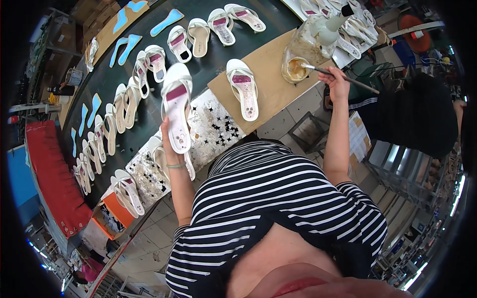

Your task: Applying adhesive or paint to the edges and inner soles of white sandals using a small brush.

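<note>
White slip-on sandal, likely light and stiff-soled, gripped at its heel by the left hand fingers. Right hand fingers clench a thin brush, its tip just beyond them in the glue jar.

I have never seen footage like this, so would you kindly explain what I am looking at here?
This is one picture from a wide-angle camera worn on a person's head, looking down, so edges curve. There is no machine, only two bare hands. The left hand holds up a white sandal. The right hand holds a brush, its tip at a glue jar. Another sandal lies on a cardboard sheet, and rows of sandals fill the dark table.
</note>
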Demonstrator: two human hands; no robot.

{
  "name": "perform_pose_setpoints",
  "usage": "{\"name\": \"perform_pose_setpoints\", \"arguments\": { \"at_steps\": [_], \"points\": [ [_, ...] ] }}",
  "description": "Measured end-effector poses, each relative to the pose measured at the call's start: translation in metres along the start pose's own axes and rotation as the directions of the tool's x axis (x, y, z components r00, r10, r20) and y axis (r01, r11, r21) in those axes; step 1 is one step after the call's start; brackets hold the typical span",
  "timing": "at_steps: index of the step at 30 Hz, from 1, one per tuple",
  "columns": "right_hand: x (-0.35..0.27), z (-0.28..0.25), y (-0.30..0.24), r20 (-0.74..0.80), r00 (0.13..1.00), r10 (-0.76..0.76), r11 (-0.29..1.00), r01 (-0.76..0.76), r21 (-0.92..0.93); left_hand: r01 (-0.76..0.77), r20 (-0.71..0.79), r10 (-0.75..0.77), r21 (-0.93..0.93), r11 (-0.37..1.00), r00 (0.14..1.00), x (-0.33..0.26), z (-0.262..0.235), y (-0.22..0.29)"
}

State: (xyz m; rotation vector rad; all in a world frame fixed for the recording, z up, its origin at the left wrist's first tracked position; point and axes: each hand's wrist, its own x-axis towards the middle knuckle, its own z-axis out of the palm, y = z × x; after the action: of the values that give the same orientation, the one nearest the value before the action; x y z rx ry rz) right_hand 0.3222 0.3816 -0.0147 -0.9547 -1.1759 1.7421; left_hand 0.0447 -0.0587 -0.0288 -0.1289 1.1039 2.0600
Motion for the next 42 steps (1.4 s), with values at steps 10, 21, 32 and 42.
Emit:
{"name": "perform_pose_setpoints", "arguments": {
  "at_steps": [10, 21, 32, 42],
  "points": [
    [-0.052, 0.015, -0.068, 0.482, 0.861, 0.164, 0.916, -0.315, 0.25, -0.192, 0.101, 0.201, -0.085, 0.978, 0.974, 0.032, 0.041, 0.026],
    [-0.143, 0.248, -0.109, 0.776, 0.586, -0.233, 0.888, 0.453, -0.076, -0.164, 0.189, 0.168, -0.036, 0.986, 0.968, 0.029, 0.101, 0.017],
    [-0.138, 0.29, -0.052, 0.831, 0.424, -0.361, 0.721, 0.692, -0.04, -0.303, 0.167, 0.302, -0.018, 0.953, 0.939, 0.008, 0.112, 0.03],
    [-0.15, 0.302, -0.027, 0.802, 0.329, -0.498, 0.552, 0.834, 0.001, -0.326, 0.165, 0.335, -0.08, 0.942, 0.928, 0.004, 0.113, 0.037]
  ]
}}
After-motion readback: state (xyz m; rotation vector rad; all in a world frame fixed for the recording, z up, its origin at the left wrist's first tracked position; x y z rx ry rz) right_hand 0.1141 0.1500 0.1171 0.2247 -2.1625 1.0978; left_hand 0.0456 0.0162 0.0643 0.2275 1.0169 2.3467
